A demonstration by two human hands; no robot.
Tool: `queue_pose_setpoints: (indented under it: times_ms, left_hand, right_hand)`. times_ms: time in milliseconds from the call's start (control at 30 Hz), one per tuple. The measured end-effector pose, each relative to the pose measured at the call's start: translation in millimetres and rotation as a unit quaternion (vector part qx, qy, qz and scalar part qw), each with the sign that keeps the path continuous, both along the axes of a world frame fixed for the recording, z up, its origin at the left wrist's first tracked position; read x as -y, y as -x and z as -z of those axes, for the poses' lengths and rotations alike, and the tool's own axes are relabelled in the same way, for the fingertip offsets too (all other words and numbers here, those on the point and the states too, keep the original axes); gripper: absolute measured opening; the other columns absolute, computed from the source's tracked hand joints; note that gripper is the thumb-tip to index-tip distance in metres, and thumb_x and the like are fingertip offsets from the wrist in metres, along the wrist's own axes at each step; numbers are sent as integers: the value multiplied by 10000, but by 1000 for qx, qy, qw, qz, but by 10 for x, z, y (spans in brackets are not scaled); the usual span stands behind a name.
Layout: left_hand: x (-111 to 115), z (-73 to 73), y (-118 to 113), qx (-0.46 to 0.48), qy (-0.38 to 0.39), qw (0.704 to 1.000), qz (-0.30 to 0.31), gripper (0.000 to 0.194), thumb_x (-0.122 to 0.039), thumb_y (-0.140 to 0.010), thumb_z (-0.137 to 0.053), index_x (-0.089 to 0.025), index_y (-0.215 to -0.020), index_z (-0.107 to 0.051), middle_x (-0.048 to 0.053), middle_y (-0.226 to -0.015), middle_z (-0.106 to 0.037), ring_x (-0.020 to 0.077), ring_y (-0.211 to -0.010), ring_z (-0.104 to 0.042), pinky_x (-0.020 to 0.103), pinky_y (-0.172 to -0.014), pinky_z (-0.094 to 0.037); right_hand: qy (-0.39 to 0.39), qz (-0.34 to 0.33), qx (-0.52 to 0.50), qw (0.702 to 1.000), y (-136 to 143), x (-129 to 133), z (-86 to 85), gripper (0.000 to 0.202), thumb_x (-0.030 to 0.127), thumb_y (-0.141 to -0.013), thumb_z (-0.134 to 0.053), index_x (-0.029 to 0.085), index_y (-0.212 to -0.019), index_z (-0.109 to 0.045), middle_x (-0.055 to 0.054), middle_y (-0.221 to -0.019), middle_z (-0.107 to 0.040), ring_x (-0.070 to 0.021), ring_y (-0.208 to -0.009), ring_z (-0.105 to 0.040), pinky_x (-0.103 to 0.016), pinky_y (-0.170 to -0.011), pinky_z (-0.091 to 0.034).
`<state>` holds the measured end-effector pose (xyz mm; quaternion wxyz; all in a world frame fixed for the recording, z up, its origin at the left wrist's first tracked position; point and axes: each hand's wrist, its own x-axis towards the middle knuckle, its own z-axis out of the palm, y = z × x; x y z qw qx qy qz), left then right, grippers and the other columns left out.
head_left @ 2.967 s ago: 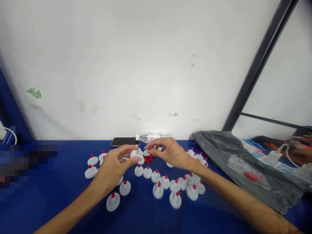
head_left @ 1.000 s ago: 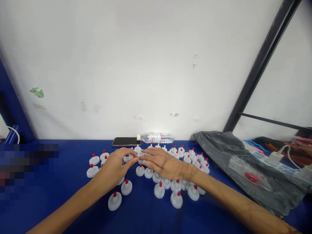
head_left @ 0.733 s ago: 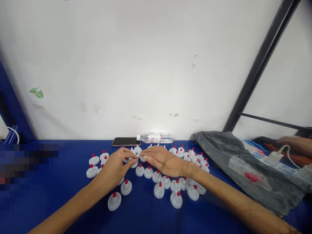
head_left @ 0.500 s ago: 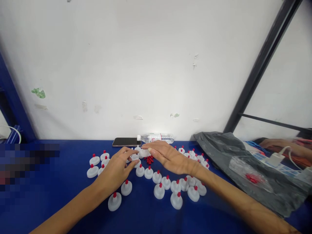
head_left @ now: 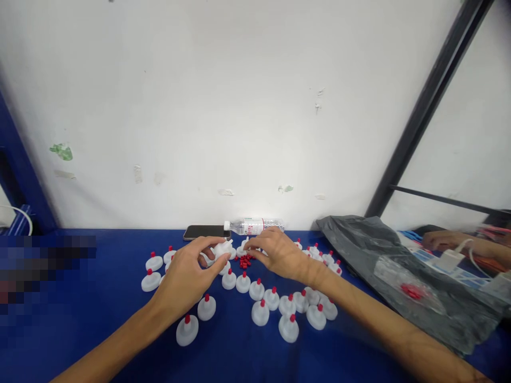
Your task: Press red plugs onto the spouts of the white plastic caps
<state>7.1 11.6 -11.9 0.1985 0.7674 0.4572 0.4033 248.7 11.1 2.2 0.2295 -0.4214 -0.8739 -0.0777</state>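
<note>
Pinching white cap [head_left: 222,250], left hand [head_left: 188,270] points spout [head_left: 229,242] toward right hand [head_left: 277,256], nearer red tips [head_left: 246,261]; right grip curled, hold unclear.

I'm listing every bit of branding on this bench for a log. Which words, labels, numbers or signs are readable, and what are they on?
None can be read reliably.
Bottle: red marks on its label, too small and blurred to read.
Phone: no text visible on the dark screen.
White caps: no lettering can be made out.
Clear bag: no print can be made out.
</note>
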Motion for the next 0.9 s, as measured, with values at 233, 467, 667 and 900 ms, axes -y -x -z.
queue_pose_setpoints:
  times_ms: [233, 467, 667, 900]
  left_hand:
    - [2, -4, -18, -24, -19, 1000, 4, 367, -510, -887, -630, -278, -1166, -681, 15, -994, -723, 219, -819, -649, 369, -758, -536]
    - [14, 21, -9, -39, -21, 999, 9, 388, -519, -904, -613, -274, -1197, -680, 49, -1078, -717, 247, -891, -662, 397, -798, -555]
    - [25, 29, -6, -6, -10, 999, 39, 409, -478, -911, -614, -267, -1255, -684, 72, -1098, -671, 227, -861, -674, 393, -768, -592]
    - [53, 5, -39, 31, 11, 998, 61, 430, -497, -898, -629, -265, -1254, -691, 63, -1130, -628, 205, -822, -693, 374, -714, -615]
  right_hand:
    - [25, 17, 124, 992, -58, -103, 204, 96, 253, -952, -665, 214, -993, -743, -46, -836, -766, -211, -844, -707, -358, -892, -452]
    - [66, -21, 58, 996, -71, -92, 102, 135, 243, -976, -625, 205, -968, -754, -36, -822, -775, -187, -771, -712, -331, -830, -488]
    - [156, -80, -221, 959, 34, 57, -150, 156, 328, -959, -653, 232, -990, -772, -5, -937, -789, -178, -882, -729, -292, -814, -543]
    - [170, -98, -275, 941, 117, 84, -127, 127, 327, -912, -714, 238, -949, -797, -2, -906, -798, -180, -841, -736, -290, -797, -552]
